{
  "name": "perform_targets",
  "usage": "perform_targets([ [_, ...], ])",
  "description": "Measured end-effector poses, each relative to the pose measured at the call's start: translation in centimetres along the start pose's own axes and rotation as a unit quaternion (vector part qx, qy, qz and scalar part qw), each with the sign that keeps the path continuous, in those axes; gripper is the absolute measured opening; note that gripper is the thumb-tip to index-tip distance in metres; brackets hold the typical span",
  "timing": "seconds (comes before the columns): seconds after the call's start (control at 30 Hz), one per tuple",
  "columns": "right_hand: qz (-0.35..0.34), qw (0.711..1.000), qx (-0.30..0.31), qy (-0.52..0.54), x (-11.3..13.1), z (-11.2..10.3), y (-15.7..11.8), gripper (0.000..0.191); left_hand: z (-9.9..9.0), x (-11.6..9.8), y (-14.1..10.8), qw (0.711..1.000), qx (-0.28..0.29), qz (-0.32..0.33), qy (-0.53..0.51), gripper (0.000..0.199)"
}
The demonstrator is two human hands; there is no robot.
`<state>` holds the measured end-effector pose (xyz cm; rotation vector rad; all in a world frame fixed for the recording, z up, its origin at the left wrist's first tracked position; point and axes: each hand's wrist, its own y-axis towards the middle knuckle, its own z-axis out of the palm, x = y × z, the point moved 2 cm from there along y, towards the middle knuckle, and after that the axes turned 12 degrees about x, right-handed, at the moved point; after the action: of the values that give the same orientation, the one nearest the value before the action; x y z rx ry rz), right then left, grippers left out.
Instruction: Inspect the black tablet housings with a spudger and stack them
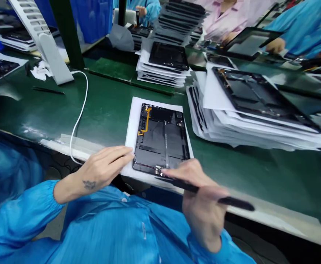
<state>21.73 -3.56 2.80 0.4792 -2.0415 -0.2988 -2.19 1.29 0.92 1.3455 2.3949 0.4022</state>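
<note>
An opened tablet housing (154, 137) lies on a white sheet (131, 121), its inside facing up. An orange flex cable (147, 123) runs along its upper left, and a small circuit board (158, 170) sits at its near edge. My left hand (105, 163) is flat with fingers stretched out, the fingertips touching the left edge of the housing and sheet. In my right hand (204, 194) is a pair of black tweezers (234, 202), held slantwise and blurred by motion. My right index finger points onto the small board.
Stacked housings with white sheets stand at the right (256, 106) and the back (168, 58). A white fan-like device (48, 55) with a white cable (84, 99) and another pair of tweezers (48, 90) are at the left. Several co-workers sit around the green bench (108, 88).
</note>
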Motion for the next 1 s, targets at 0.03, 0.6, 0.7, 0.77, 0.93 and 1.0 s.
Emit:
perform_targets([
  [0.03,-0.024,1.000,0.012,-0.002,-0.2,0.4,-0.1,0.061,-0.1,-0.2,0.2,1.000,-0.006,0.012,0.007,0.030],
  [0.6,-0.147,0.957,-0.010,-0.250,-1.4,2.9,-2.6,0.056,0.8,-1.2,0.8,0.998,-0.001,0.038,0.044,0.031],
  [0.7,-0.128,0.965,-0.013,-0.226,-1.3,1.9,-3.2,0.054,0.7,-1.8,1.1,0.996,0.010,0.037,0.077,0.031],
  [0.77,-0.102,0.978,-0.018,-0.180,-0.9,1.2,-2.7,0.050,0.7,-2.2,1.4,0.993,0.020,0.038,0.107,0.031],
  [0.93,0.001,0.999,0.045,-0.019,-0.2,1.2,1.2,0.020,1.0,-3.1,1.9,0.984,0.057,0.024,0.167,0.032],
  [1.0,0.015,0.998,0.062,0.007,-0.2,1.6,2.4,0.015,1.1,-3.2,1.8,0.982,0.062,0.021,0.176,0.032],
])
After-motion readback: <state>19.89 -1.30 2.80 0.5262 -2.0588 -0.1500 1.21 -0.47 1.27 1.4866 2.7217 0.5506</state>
